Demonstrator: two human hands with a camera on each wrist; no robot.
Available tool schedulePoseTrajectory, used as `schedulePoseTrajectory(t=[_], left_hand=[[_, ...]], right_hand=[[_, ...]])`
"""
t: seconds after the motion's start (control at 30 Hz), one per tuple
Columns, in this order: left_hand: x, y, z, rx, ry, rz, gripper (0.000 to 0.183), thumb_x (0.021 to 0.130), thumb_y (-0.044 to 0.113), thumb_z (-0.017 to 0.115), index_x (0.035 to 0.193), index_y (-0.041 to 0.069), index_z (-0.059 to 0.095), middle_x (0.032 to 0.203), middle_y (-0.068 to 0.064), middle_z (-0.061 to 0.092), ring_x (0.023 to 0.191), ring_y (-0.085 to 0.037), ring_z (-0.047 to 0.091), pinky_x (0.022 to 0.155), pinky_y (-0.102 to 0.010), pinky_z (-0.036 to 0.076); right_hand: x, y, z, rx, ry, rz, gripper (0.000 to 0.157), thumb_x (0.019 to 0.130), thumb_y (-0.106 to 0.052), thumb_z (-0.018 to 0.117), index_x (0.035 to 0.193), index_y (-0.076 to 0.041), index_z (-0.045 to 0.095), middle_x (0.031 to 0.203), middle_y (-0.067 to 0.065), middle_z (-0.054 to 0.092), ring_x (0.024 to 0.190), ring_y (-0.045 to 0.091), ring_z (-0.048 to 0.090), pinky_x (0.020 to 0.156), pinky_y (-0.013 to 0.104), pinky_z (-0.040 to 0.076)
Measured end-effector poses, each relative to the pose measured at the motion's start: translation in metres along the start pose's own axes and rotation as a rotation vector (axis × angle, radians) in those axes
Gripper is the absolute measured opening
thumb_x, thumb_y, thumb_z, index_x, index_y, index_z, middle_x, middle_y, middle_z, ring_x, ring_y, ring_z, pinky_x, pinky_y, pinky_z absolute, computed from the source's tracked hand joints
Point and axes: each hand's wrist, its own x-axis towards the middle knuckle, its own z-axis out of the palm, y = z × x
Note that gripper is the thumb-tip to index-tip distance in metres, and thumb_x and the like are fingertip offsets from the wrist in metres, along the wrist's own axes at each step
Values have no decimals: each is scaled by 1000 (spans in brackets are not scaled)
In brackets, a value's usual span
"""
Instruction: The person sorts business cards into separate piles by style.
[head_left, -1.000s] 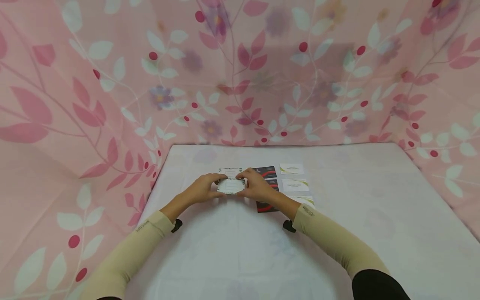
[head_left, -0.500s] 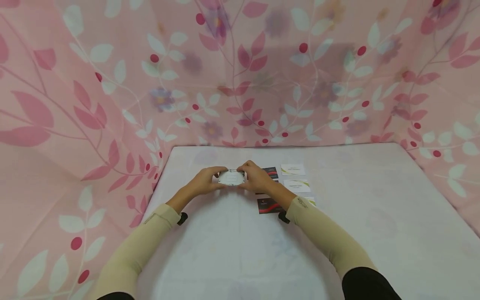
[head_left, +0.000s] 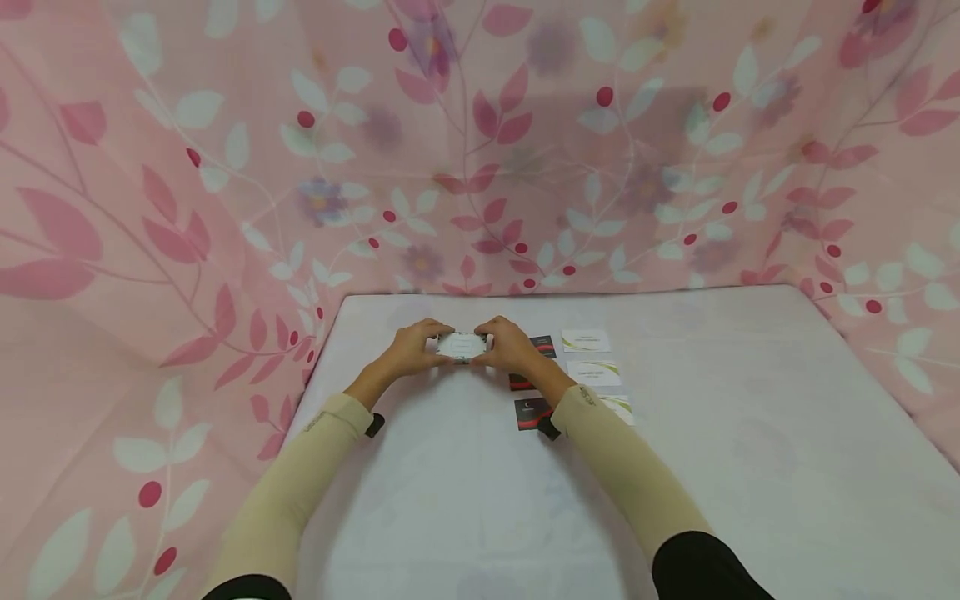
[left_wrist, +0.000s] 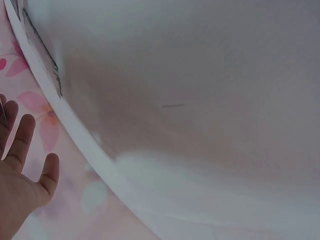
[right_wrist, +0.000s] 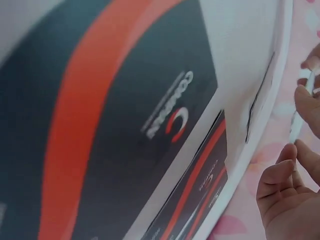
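My left hand [head_left: 415, 346] and right hand [head_left: 512, 346] hold a white card [head_left: 462, 346] with a leafy patterned border between them, thumbs at its near side and fingers at its far side. In the right wrist view the card [right_wrist: 298, 120] shows edge-on, above the table, with my right hand [right_wrist: 290, 200] pinching its lower end. Only part of my left hand [left_wrist: 22, 175] enters the left wrist view, fingers spread at the table's edge. Flat on the table, another thin card [left_wrist: 45, 45] lies nearby; the held card hides it in the head view.
Right of the hands, black cards with red curves form a column, the nearest black card [head_left: 531, 412] partly behind my right wrist. Beside them is a column of white cards [head_left: 587, 340] with green curves. Pink floral cloth [head_left: 465, 167] hangs behind the white table [head_left: 750, 417].
Both hands have carried the white card away from the body, over the matching card that showed beyond it. My right forearm has swung inward, its wrist strap now overlapping the nearest black card.
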Motion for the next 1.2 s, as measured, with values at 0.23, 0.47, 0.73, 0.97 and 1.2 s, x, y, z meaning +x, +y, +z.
schedulePoseTrajectory(t=[0.23, 0.47, 0.73, 0.97, 1.2], left_hand=[[7, -3, 2, -14, -43, -28, 58, 76, 38, 73, 127, 18, 55, 124, -3, 56, 111, -25, 54, 92, -52, 38], [14, -7, 6, 22, -92, -75, 60, 75, 42, 73, 128, 19, 54, 126, -4, 56, 110, -24, 54, 92, -55, 35], [18, -7, 9, 85, -119, -90, 58, 76, 41, 72, 127, 21, 54, 130, -3, 54, 119, -23, 49, 88, -52, 33], [20, -10, 17, 151, -140, -93, 58, 77, 44, 70, 128, 20, 55, 130, -6, 52, 116, -24, 50, 86, -53, 35], [20, -13, 19, 149, -135, -121, 57, 77, 44, 70, 128, 22, 55, 129, -6, 51, 115, -25, 49, 88, -52, 35]], right_hand=[[6, 8, 1, 57, -19, 32, 62, 69, -35, 80, 122, -10, 60, 122, 10, 56, 113, 25, 53, 95, 39, 42], [11, 13, 4, 58, -27, 61, 60, 67, -34, 81, 119, -11, 62, 121, 9, 55, 111, 22, 52, 95, 38, 42], [13, 11, 10, 12, -32, 64, 56, 69, -32, 80, 117, -9, 63, 113, 8, 57, 102, 19, 52, 92, 34, 42], [13, 11, 14, -53, -48, 75, 57, 71, -35, 78, 120, -10, 61, 117, 9, 53, 104, 19, 51, 92, 35, 42], [14, 10, 17, -74, -44, 93, 58, 72, -36, 78, 121, -11, 61, 118, 9, 51, 105, 19, 51, 91, 34, 43]])
